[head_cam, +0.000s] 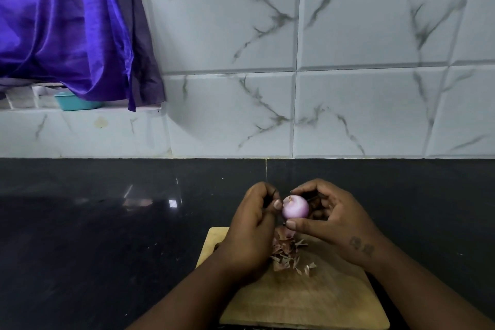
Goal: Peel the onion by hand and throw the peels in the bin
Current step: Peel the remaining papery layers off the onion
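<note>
Right hand (334,220) grips the peeled purple onion (296,207) between thumb and fingers, above the wooden board (308,300) on the black bench (107,222). Left hand (251,225) is curled, thumb against the onion's left side (pinching anything? cannot tell). Peels (286,252) lie on the board's far end.

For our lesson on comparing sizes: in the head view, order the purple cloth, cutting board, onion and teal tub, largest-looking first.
1. purple cloth
2. cutting board
3. onion and teal tub: look alike; tub farther, half hidden, so unranked.
</note>
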`<state>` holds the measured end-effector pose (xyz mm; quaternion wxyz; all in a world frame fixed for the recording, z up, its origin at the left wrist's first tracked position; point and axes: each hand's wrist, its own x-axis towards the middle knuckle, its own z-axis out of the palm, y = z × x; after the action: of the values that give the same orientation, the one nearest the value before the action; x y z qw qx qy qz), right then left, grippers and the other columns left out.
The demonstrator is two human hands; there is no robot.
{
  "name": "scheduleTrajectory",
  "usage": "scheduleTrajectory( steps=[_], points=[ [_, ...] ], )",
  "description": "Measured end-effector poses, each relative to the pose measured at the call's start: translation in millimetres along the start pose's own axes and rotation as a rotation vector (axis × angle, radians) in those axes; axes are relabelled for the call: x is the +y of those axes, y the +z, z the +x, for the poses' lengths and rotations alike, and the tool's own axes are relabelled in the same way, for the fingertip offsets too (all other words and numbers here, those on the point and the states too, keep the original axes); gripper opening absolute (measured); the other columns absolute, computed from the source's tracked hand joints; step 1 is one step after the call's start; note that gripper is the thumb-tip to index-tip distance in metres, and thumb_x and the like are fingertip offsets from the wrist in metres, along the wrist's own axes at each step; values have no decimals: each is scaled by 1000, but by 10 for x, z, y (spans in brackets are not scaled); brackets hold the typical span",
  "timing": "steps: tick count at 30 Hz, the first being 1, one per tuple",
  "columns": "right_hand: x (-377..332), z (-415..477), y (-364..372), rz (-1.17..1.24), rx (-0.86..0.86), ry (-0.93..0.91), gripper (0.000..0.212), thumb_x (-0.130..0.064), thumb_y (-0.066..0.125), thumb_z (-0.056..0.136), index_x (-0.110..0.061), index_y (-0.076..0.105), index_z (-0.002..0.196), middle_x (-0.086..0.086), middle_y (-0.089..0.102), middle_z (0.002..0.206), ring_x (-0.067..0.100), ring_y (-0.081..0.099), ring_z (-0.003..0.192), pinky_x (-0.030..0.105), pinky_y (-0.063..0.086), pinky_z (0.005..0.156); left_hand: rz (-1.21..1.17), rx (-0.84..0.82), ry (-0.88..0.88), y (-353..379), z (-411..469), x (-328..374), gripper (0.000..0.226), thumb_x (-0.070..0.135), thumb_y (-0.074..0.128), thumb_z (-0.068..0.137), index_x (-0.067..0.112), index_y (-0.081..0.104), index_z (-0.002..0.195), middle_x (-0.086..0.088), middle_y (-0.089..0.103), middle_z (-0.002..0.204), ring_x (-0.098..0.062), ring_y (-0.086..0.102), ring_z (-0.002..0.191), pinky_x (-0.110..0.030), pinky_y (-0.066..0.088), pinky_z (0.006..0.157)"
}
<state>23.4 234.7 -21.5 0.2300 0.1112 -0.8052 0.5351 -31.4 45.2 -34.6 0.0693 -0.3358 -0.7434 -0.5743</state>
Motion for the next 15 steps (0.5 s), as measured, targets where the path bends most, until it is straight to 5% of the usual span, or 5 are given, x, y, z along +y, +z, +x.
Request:
scheduleTrajectory(
  steps=[7, 15],
  points=[
    [19, 22, -7, 157, -2, 15, 54, -14, 93, 64, -13, 70, 114, 6, 79, 113, 25, 76, 106, 45, 62, 94, -381, -10, -175, 20, 25, 40, 22, 7, 46, 111, 14, 57, 93, 3, 60, 82, -14, 53, 79, -31, 48, 71],
    [101, 58, -7, 286, 19, 27, 55, -6, 89, 64, -12, 70, 116, 11, 78, 114, 28, 76, 105, 36, 64, 83, -741, 55, -341, 28, 61, 136, 26, 7, 45, 111, 10, 60, 90, -4, 68, 78, -15, 65, 76, -28, 60, 72]
  ],
)
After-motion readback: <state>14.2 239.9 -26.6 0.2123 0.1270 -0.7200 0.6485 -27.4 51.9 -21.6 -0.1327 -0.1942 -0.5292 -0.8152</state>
